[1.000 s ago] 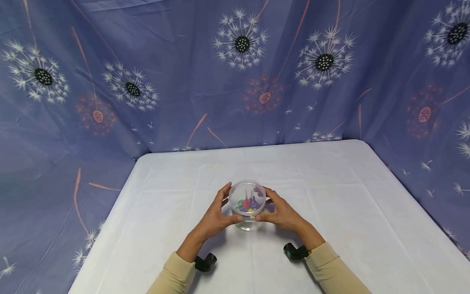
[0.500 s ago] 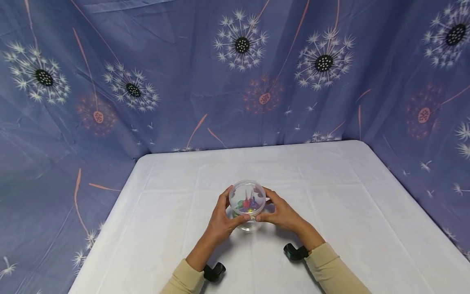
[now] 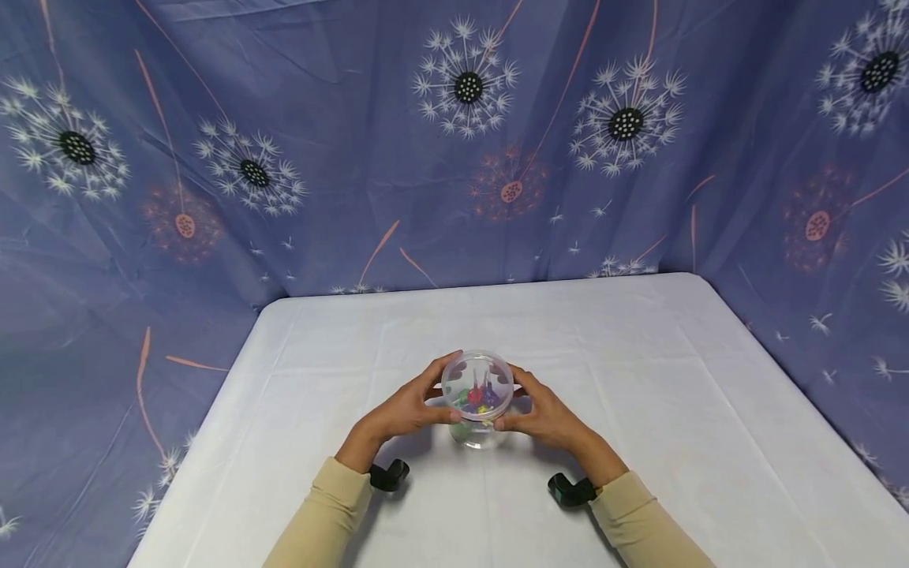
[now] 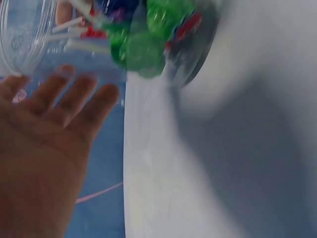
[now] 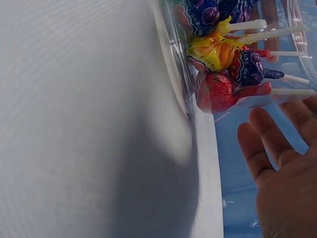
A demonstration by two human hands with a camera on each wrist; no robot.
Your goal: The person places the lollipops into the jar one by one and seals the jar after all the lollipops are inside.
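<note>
A clear plastic jar (image 3: pixel 480 438) with a round clear lid (image 3: pixel 461 377) stands upright between both hands in the head view. Wrapped lollipops fill its lower part: green ones (image 4: pixel 143 52) show in the left wrist view, while a yellow lollipop (image 5: pixel 213 53), a red one and dark blue ones show in the right wrist view. My left hand (image 3: pixel 406 409) holds the lid's left side, thumb at the front and fingers reaching round the back. On the other side my right hand (image 3: pixel 550 414) grips the jar near its rim, thumb in front, fingers behind.
A white cloth covers the table (image 3: pixel 611 347). Behind and beside it hangs a blue curtain (image 3: pixel 341 142) with dandelion prints. Black wrist cameras, such as the right camera (image 3: pixel 570 489), sit under both wrists close over the cloth.
My left hand turned inward along the lid's rim half a second ago, then swung back out to the left, its wrist now farther forward. The right hand and the jar stay in place.
</note>
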